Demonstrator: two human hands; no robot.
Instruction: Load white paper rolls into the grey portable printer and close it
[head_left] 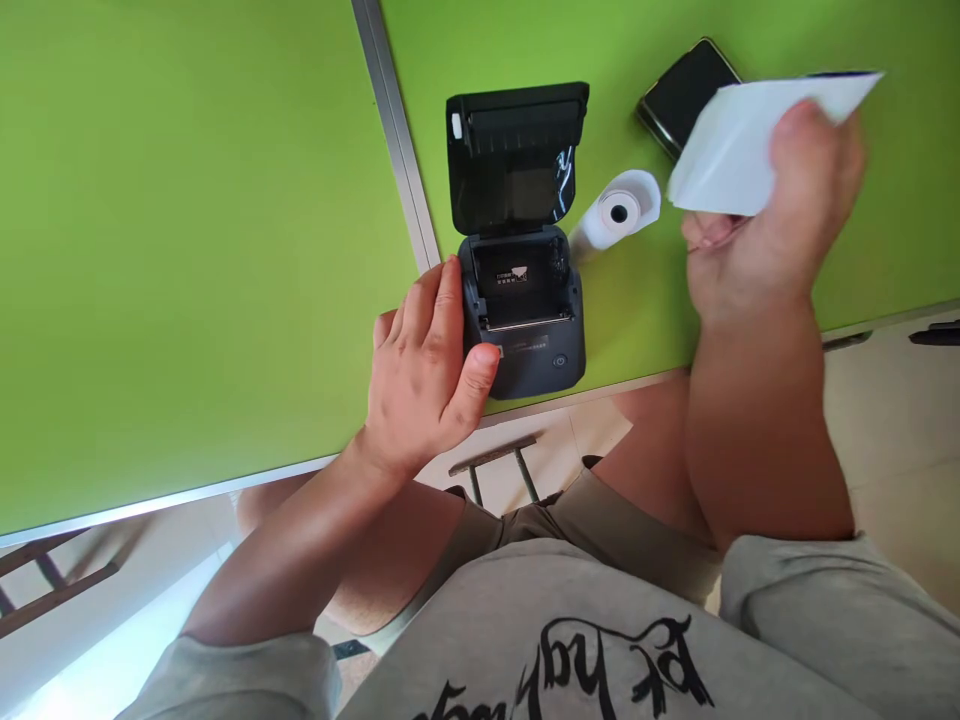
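Note:
A small dark label printer (525, 370) stands near the table's front edge with its lid (517, 160) raised, showing the inner compartment. My left hand (427, 360) lies along the printer's left side, fingers stretched out and thumb over its front corner. In my right hand (795, 200), a piece of white paper (727, 145) is pinched, raised over the right part of the table. The fingers beneath the paper are partly hidden. Behind and right of the printer, a roll of white paper (600, 222) lies on its side, its loose end curling out.
A dark phone-like device (686, 95) lies at the back right, partly covered by the paper. The green table (187, 250) has a metal strip (401, 140) running across it, left of the printer. Stool parts (495, 455) show below the front edge.

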